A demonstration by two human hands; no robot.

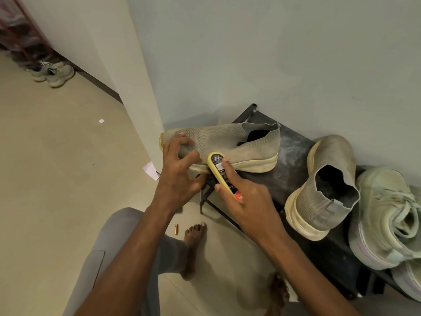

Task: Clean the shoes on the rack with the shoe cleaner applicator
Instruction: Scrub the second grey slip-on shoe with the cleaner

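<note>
Shoe cleaner applicator [222,173], a yellow oval bottle with a dark label and a red patch near its lower end, sits at the centre of the frame, its upper end against the pale sole of a beige knit slip-on shoe [227,142]; the right hand [246,201] grips it, index finger laid along the label and thumb on its lower left edge. That shoe lies with its toe toward the left of the frame, at the left end of a dark low rack [280,179]; the left hand [180,169] holds its toe, fingers curled over the knit upper and thumb by the sole. The two hands are near each other, just left and right of the bottle.

Right of centre, a second beige slip-on [323,185] stands on the rack with its heel toward the camera; just beside it at the right edge lies a pale green laced sneaker [387,215].

On the floor [57,156] below the hands: a small brass-coloured cylinder [176,229] beside a bare foot [193,242]; scraps of white paper [150,171] at centre left; a pair of light sneakers [54,73] at upper left by the wall.
</note>
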